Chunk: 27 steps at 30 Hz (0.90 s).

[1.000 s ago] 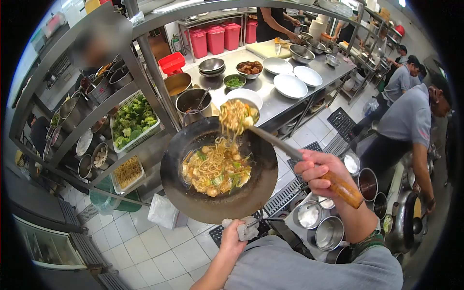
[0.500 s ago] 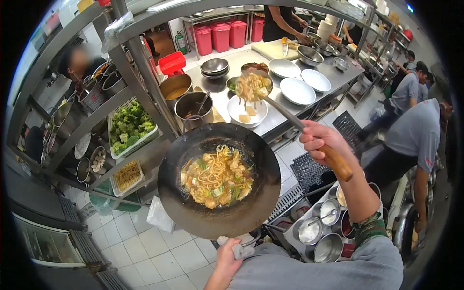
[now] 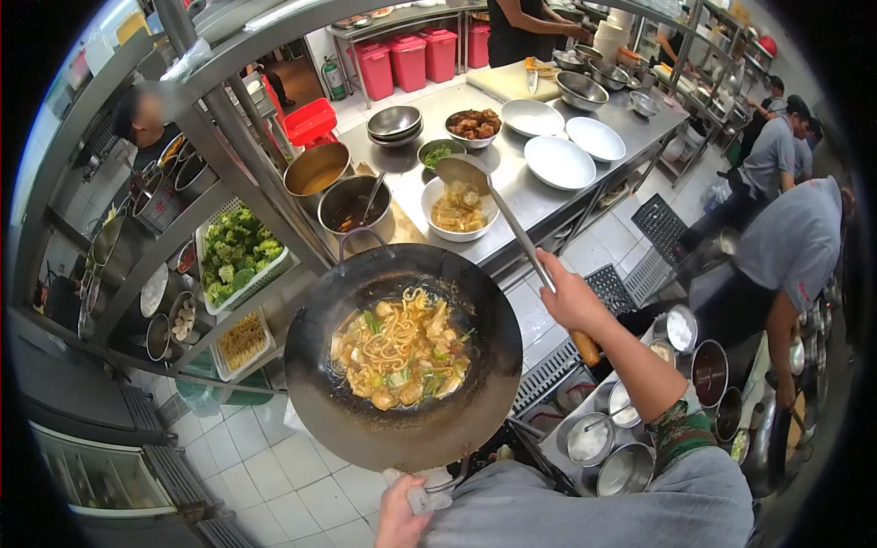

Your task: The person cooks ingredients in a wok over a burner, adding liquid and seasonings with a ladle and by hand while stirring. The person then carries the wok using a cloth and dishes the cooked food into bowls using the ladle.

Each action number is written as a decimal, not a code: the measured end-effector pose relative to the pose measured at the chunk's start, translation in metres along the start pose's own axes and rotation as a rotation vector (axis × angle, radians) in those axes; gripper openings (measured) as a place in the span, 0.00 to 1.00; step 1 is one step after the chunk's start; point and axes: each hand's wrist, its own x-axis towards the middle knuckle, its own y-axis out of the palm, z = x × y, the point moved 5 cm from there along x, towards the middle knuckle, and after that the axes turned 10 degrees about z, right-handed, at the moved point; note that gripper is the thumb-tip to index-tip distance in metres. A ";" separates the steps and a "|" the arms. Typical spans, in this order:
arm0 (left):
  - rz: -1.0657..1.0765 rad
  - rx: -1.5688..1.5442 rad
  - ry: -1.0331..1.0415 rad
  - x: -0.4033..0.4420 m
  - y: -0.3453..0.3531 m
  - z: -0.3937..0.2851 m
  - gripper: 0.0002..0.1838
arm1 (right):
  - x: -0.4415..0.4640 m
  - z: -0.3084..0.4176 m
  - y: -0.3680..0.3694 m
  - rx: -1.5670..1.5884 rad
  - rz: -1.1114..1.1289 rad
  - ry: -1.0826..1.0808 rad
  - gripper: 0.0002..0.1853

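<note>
At the bottom, my left hand (image 3: 403, 511) is wrapped around the wok's handle through a grey cloth (image 3: 427, 493). The dark wok (image 3: 402, 443) holds noodles (image 3: 397, 342) in sauce with chicken-like pieces and green vegetables. My right hand (image 3: 574, 297) grips a long ladle (image 3: 516, 219) with a wooden end. The ladle's bowl is tipped over a white bowl (image 3: 437, 222) on the steel counter. Noodles and sauce (image 3: 457, 208) lie in that bowl, just under the ladle.
Empty white plates (image 3: 559, 163), a bowl of browned pieces (image 3: 473, 124), chopped greens (image 3: 442, 155) and two pots (image 3: 354, 205) stand on the counter. Broccoli (image 3: 236, 247) sits in a basket at left. Co-workers (image 3: 776, 237) stand at right, near seasoning containers (image 3: 589, 438).
The ladle has come down and tipped, and its load of noodles now lies in the white bowl. My right hand has lowered. The wok has shifted slightly left and down in view.
</note>
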 end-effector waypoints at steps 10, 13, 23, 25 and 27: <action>0.073 0.002 -0.015 -0.008 0.017 -0.018 0.16 | -0.039 0.015 -0.004 0.753 0.166 0.203 0.32; 0.068 -0.004 -0.028 -0.008 0.009 -0.017 0.15 | -0.091 0.045 -0.023 0.699 0.397 0.253 0.31; 0.061 0.120 0.045 -0.011 0.024 -0.028 0.12 | -0.153 0.100 0.078 0.243 0.558 0.013 0.33; 0.085 0.152 0.067 -0.013 0.028 -0.030 0.12 | -0.181 0.122 0.082 1.010 0.841 0.500 0.32; 0.101 0.136 0.069 -0.014 0.026 -0.036 0.11 | -0.189 0.122 0.079 1.314 0.810 0.574 0.31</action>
